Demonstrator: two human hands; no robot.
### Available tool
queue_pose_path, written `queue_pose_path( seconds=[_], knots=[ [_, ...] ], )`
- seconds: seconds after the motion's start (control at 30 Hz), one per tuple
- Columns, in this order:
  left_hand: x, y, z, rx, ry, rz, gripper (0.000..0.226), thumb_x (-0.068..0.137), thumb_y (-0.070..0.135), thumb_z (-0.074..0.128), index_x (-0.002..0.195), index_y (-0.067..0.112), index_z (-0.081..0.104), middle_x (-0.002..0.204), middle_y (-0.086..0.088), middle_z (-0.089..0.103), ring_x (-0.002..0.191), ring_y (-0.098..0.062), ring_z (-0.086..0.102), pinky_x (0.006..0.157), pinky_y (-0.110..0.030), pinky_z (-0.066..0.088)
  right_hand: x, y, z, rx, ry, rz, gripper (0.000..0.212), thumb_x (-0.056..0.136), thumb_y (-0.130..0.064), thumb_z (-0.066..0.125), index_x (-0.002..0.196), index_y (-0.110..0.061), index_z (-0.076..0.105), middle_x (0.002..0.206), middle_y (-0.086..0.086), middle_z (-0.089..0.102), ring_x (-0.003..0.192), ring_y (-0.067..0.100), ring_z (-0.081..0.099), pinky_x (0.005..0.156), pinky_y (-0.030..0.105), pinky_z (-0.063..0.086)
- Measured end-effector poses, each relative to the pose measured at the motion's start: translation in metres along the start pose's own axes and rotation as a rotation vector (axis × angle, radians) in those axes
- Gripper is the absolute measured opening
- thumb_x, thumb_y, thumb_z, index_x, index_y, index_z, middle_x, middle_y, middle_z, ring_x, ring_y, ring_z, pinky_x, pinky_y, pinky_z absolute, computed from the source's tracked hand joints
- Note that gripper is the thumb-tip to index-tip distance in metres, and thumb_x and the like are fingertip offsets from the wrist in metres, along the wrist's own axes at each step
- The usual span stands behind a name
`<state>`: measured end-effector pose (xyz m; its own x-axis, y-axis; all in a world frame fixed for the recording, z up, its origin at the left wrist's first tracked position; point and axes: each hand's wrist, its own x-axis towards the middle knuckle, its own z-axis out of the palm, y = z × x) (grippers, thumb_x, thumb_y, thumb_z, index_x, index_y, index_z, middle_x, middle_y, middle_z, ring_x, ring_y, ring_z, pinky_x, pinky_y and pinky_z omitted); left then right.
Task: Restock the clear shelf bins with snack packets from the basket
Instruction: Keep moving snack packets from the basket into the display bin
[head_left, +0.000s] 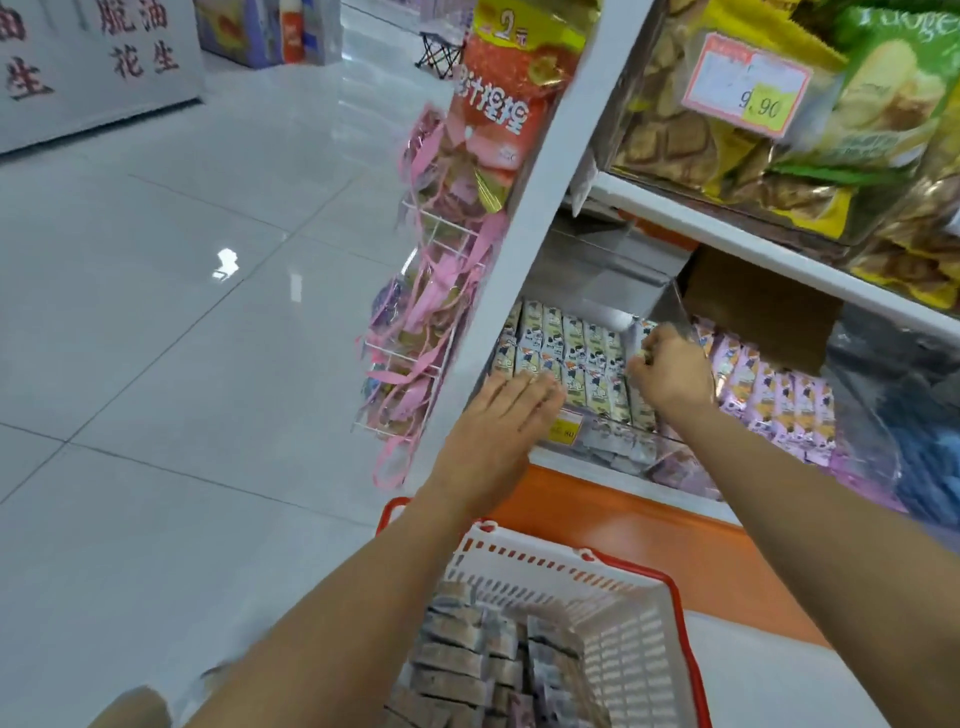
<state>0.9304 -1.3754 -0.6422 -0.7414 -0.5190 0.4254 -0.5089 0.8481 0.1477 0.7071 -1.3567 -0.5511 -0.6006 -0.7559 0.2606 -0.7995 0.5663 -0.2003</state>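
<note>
A clear shelf bin (613, 441) on the low shelf holds rows of green-and-white snack packets (571, 348). My left hand (498, 431) lies flat with straight fingers on the packets at the bin's front left. My right hand (670, 369) is curled over the bin's right side, pinching a small packet among the rows. Beside it, a second bin holds purple snack packets (779, 400). Below my arms stands a white basket with red handles (613, 597), with several grey-blue packets (467, 660) stacked inside.
A white shelf upright (540, 218) rises left of the bin, with a wire rack of pink bagged goods (431, 312) hanging on it. The upper shelf carries large biscuit bags and a price tag (748, 85). An orange base panel (649, 525) runs under the shelf. Glossy floor tiles (182, 312) spread left.
</note>
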Motion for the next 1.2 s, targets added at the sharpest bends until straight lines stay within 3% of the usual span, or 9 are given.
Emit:
queue_pose_path(
  seconds=[0.13,0.23,0.33,0.43,0.57,0.73,0.93,1.07,1.2],
  knots=[
    [-0.003,-0.007,0.014,-0.011,0.126,0.064,0.079,0.076,0.001,0.04,0.151,0.016,0.02,0.155,-0.006,0.037,0.143,-0.026,0.033,0.121,-0.043,0.014,0.019,-0.003,0.014,-0.106,-0.032,0.002,0.021,0.088,-0.011,0.062,0.106,0.001,0.062,0.099,0.026,0.067,0.093,0.039,0.064,0.077,0.041,0.052],
    [-0.003,-0.009,0.02,0.013,0.133,0.07,0.073,0.081,0.006,0.025,0.153,0.015,0.02,0.157,-0.005,0.034,0.144,-0.025,0.029,0.122,-0.043,0.014,0.025,-0.003,0.02,-0.192,-0.04,0.008,0.021,0.091,-0.014,0.062,0.102,0.004,0.065,0.1,0.027,0.066,0.094,0.039,0.064,0.077,0.038,0.05],
    [-0.003,-0.01,0.023,0.014,0.134,0.069,0.073,0.082,0.005,0.025,0.154,0.015,0.018,0.158,-0.006,0.03,0.146,-0.025,0.026,0.122,-0.045,0.014,0.028,-0.004,0.024,-0.274,-0.063,-0.002,0.021,0.096,-0.011,0.054,0.095,0.006,0.065,0.096,0.026,0.067,0.089,0.035,0.064,0.068,0.032,0.046],
    [-0.003,-0.009,0.021,-0.003,0.139,0.062,0.073,0.081,0.004,0.025,0.153,0.016,0.019,0.158,-0.006,0.031,0.146,-0.025,0.026,0.121,-0.045,0.016,0.025,-0.01,0.024,-0.391,-0.084,-0.058,0.02,0.096,-0.006,0.048,0.102,0.006,0.063,0.108,0.026,0.062,0.103,0.035,0.057,0.082,0.037,0.046],
    [-0.004,-0.007,0.016,-0.04,0.137,0.048,0.078,0.078,0.001,0.037,0.153,0.017,0.022,0.157,-0.005,0.034,0.145,-0.024,0.027,0.122,-0.042,0.013,0.018,-0.008,0.021,-0.423,-0.089,-0.1,0.03,0.099,-0.02,0.048,0.113,0.001,0.063,0.121,0.023,0.054,0.114,0.034,0.045,0.094,0.039,0.038],
    [-0.005,-0.004,0.011,-0.051,0.09,0.019,0.09,0.074,-0.004,0.05,0.155,0.019,0.019,0.159,-0.005,0.029,0.147,-0.024,0.023,0.122,-0.042,0.009,-0.001,-0.004,0.013,-0.071,0.013,-0.171,0.024,0.091,-0.009,0.058,0.107,0.005,0.069,0.119,0.028,0.059,0.102,0.037,0.059,0.095,0.039,0.046],
    [-0.007,0.004,-0.006,-0.004,0.002,-0.01,0.095,0.077,0.003,0.06,0.157,0.017,0.011,0.163,-0.004,0.015,0.151,-0.024,0.011,0.123,-0.042,0.001,-0.063,-0.022,-0.012,0.383,0.022,-0.273,0.025,0.093,-0.011,0.061,0.117,-0.01,0.068,0.113,0.005,0.064,0.092,0.012,0.059,0.088,0.028,0.051],
    [-0.03,0.006,-0.016,0.002,-0.038,-0.025,0.091,0.078,0.007,0.057,0.157,0.012,0.011,0.164,-0.006,0.006,0.152,-0.023,-0.002,0.122,-0.042,-0.001,-0.111,-0.029,-0.009,0.551,-0.05,-0.329,0.021,0.092,-0.009,0.063,0.112,-0.014,0.069,0.1,-0.005,0.062,0.085,-0.002,0.056,0.075,0.008,0.046],
    [-0.078,0.005,-0.008,-0.001,-0.114,-0.13,0.093,0.071,0.014,0.069,0.153,0.008,0.026,0.16,-0.012,0.024,0.147,-0.029,0.018,0.122,-0.045,0.016,-0.154,-0.029,0.026,0.645,-0.177,-0.313,0.021,0.091,-0.008,0.065,0.109,-0.016,0.07,0.1,-0.004,0.067,0.084,0.0,0.061,0.075,0.011,0.049]
  ],
)
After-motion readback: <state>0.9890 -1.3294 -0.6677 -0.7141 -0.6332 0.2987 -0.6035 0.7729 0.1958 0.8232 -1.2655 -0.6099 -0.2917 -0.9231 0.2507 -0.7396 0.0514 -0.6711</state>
